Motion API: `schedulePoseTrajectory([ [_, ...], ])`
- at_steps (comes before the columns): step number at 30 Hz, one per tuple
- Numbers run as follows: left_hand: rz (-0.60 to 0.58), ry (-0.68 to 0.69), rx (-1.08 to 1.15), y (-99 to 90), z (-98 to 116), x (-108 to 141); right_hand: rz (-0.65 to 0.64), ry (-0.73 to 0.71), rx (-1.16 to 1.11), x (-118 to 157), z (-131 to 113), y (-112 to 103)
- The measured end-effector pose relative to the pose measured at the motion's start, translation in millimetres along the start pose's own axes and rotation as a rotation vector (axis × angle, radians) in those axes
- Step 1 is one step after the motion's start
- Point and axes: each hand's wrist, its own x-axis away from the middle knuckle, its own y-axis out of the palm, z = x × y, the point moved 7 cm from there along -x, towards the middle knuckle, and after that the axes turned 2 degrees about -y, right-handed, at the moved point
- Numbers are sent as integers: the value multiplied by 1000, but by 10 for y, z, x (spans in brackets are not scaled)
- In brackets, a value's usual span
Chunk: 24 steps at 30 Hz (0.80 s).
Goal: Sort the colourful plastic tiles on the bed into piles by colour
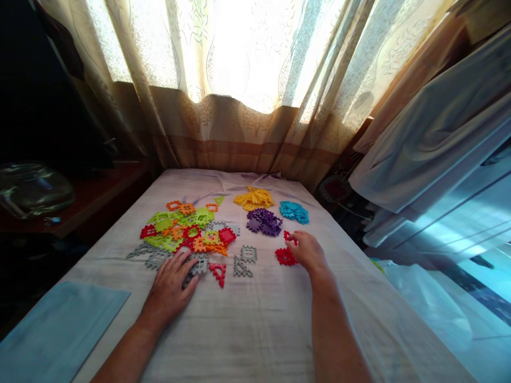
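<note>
My left hand (172, 287) rests with fingers spread on the near edge of a mixed pile of green, orange, red and grey pieces (179, 226), touching grey ones. My right hand (304, 249) pinches a small red piece (286, 234) just above and beside a red piece (285, 257) on the cloth. Behind it lie a purple pile (264, 221), a blue pile (294, 211) and a yellow pile (254, 198). Between my hands are two grey pieces (248, 254) and a red triangular piece (218, 273).
A white cloth (247, 330) covers the table. A light blue folded sheet (64, 324) lies at the near left. Curtains (239, 127) hang behind the table, clothes (431, 133) hang at the right, and a glass bowl (34, 189) stands on a dark surface at the left.
</note>
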Motion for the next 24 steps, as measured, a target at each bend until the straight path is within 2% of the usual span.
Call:
schedulePoseTrajectory([
  [2,1,4,-7,4,-2,0,-41,47,4,11,158,29],
  [5,-2,-8,-3,10,-12,2,-91,74,-9,20,249,108],
  [8,-5,-26,14,16,-25,2,-112,66,-24,14,239,115],
  [12,-4,-14,8,13,-19,4,-45,52,-24,-6,108,-3],
  [14,0,-6,9,5,-11,6,-7,23,-30,-14,-63,-15],
  [16,7,-8,17,-8,-5,8,11,-54,-50,-18,-341,55],
  [21,7,-8,13,-30,28,10,-5,-342,-97,6,-1231,426],
  [24,-5,-23,14,-32,33,13,-51,-367,-49,-11,-1545,613],
])
